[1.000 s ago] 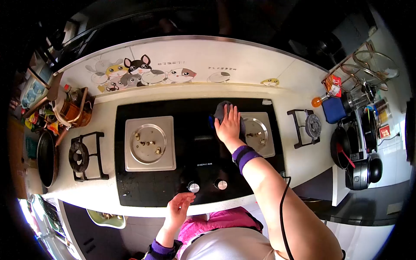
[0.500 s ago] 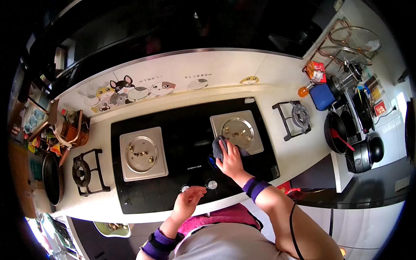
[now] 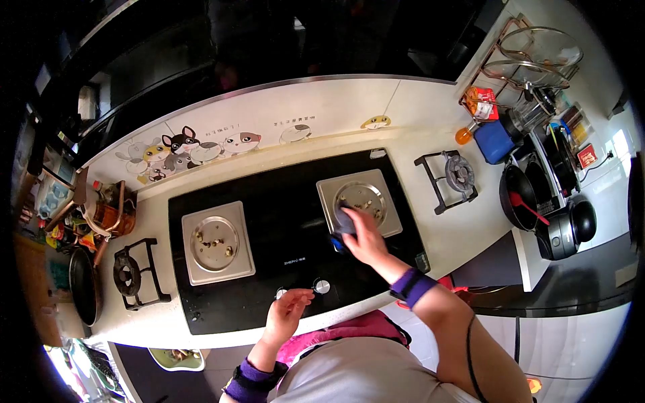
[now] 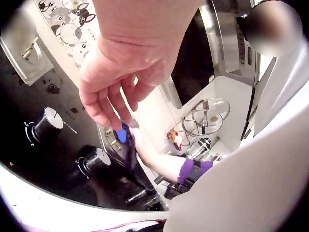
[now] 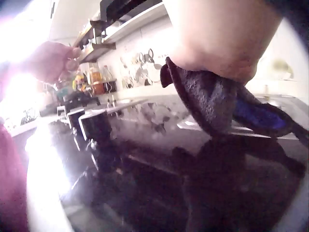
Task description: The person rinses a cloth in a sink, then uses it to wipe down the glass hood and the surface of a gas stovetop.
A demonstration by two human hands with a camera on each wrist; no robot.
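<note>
On the white counter point(image 3: 463, 227), one black pan support point(image 3: 129, 272) lies at its left end, another point(image 3: 449, 178) toward its right end, near a blue container point(image 3: 494, 142).

I count one cooktop point(image 3: 289, 228), two steel burner plates point(image 3: 217, 242), two control knobs point(image 3: 322, 286), two loose pan supports point(image 3: 140, 272), one cloth point(image 3: 345, 225), and two hands: left hand point(image 3: 285, 316), right hand point(image 3: 366, 242).

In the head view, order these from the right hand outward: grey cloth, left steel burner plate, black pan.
1. Grey cloth, gripped by the right hand.
2. Left steel burner plate, hob's left.
3. Black pan, far left counter.
</note>
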